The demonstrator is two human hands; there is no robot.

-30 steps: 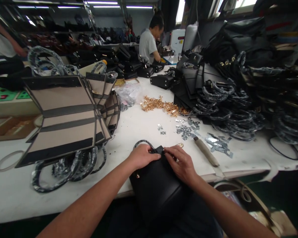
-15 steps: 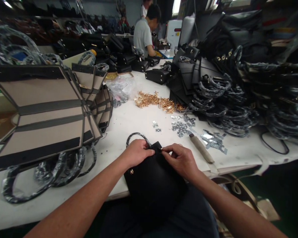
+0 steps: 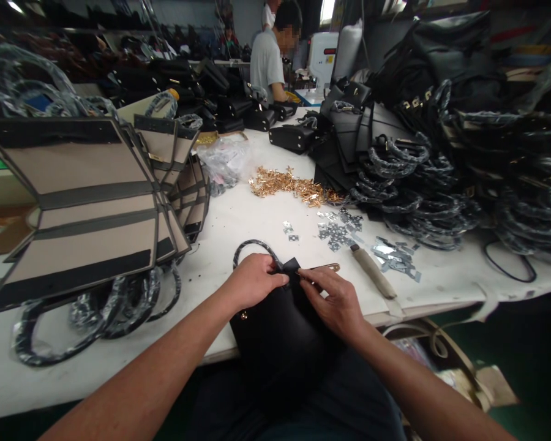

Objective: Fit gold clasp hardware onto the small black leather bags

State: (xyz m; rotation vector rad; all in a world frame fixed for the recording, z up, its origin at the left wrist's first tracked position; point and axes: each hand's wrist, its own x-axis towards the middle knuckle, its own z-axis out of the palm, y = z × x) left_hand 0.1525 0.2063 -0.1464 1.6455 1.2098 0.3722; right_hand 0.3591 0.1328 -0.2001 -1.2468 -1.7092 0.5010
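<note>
While the left hand (image 3: 252, 280) pinches the black bag (image 3: 280, 331) at the table's (image 3: 257, 226) near edge, the right hand (image 3: 335, 300) pinches its top tab. A gold fitting (image 3: 326, 267) lies just beyond the fingers.

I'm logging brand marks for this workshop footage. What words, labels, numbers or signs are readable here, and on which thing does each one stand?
None can be read.
White machine with a red patch at the back: any marking too small and blurred.
Black leather bag under the left hand and right hand: no print shows.
Heap of gold metal fittings, silver metal plates: no lettering legible.
</note>
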